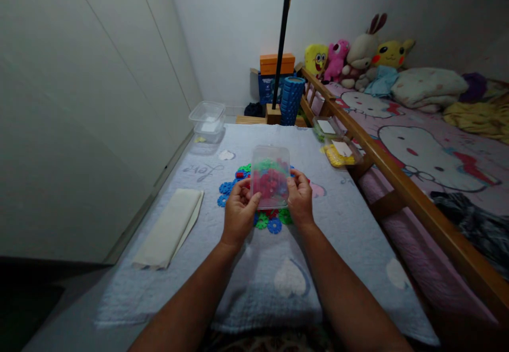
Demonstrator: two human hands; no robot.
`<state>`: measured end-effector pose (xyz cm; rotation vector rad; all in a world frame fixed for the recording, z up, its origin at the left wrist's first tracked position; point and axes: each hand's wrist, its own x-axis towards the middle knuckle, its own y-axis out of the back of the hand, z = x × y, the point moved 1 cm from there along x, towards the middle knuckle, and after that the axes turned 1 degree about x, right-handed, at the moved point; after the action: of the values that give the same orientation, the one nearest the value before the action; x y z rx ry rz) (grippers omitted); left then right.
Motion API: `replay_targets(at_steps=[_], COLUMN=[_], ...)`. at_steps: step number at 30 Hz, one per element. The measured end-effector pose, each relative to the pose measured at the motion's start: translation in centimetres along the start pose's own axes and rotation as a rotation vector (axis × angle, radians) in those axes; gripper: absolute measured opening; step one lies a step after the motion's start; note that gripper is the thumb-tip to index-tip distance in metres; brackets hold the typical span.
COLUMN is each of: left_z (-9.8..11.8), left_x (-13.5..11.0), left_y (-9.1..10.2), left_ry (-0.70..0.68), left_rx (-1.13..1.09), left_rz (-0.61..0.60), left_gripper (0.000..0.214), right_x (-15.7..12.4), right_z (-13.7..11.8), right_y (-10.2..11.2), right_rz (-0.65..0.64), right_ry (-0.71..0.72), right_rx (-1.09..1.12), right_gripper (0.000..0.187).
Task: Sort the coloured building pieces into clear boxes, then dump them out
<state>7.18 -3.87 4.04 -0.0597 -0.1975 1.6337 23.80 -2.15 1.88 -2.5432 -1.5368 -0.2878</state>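
Between my two hands is a clear rectangular plastic lid (271, 182) with rounded corners, tilted over the middle of the table. My left hand (239, 210) grips its lower left edge, thumb in front and fingers behind. On the opposite edge, my right hand (301, 199) is closed in the same way. Behind and below the lid lies a pile of notched plastic discs (274, 226) in blue, green and red. Several of them show blurred through the lid, and others stick out around it.
A folded cream cloth (170, 229) lies on the left of the cloth-covered table (342, 267). Stacked clear containers (207, 119) stand at the back left. Boxes of yellow pieces (340, 153) and green pieces (326, 128) sit along the right edge, beside a wooden bed rail (393, 164).
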Motion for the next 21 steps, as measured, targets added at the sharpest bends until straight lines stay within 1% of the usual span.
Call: replay_targets(at_steps=[4,7,10,12,16,21], left_z=[0.5,0.8,0.7,0.5,0.0,-0.1], left_x=[0.8,1.3,1.7,1.7,1.8,1.9], left_y=[0.9,1.7,2.4,2.6,2.7,2.2], left_ry=[-0.011,-0.026,-0.036,-0.032,0.012,0.136], left_rx=[-0.037,-0.036,-0.017,-0.014,-0.062,-0.197], left_rz=[0.076,0.123,0.158,0.168,0.158,0.170], left_gripper=[0.042,0.044,0.045,0.046,0.049,0.057], right_x=[-0.1,-0.5,-1.0,-1.2,-1.5,-1.5], right_z=[-0.4,-0.7,-0.8,-0.9,-1.0,-1.1], right_y=[-0.1,-0.3,-0.6,-0.8,-1.1,-1.1], right_rz=[-0.176,-0.317,-0.428,-0.460,-0.463,-0.444], right_ry=[-0.120,-0.182,-0.189,-0.184,-0.200,-0.233], right_rx=[0.193,0.216,0.226,0.233,0.263,0.282], right_gripper=[0.043,0.047,0.050,0.053,0.055,0.056])
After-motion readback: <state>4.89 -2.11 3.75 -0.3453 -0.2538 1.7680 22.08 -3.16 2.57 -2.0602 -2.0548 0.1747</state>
